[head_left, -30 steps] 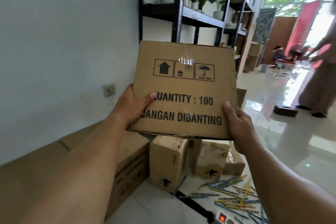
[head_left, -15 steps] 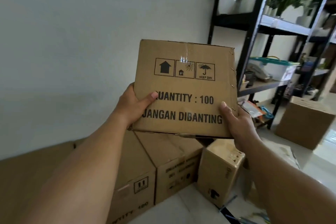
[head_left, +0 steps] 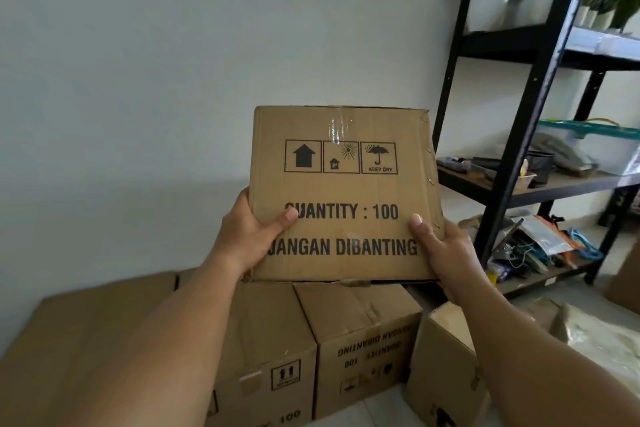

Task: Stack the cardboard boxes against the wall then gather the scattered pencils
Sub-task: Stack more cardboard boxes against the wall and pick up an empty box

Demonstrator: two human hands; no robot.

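Change over one second. The brown printed cardboard box (head_left: 343,191), held between the left hand (head_left: 249,236) and the right hand (head_left: 446,253), has been carried left, from above the scattered coloured pencils to just above two brown cardboard floor boxes (head_left: 360,319) standing against the white wall (head_left: 173,80). The pencils have left the view; the black metal shelving (head_left: 533,114) now stands at far right.

Held box (head_left: 346,191): brown cardboard, upright, "QUANTITY : 100" print facing cam, mid-frame in left hand (head_left: 249,236) & right hand (head_left: 446,253). At 6 o'clock, two side by side by wall: upright box (head_left: 263,340), inverted-print box (head_left: 360,329). Small box (head_left: 446,357) at 5 o'clock.
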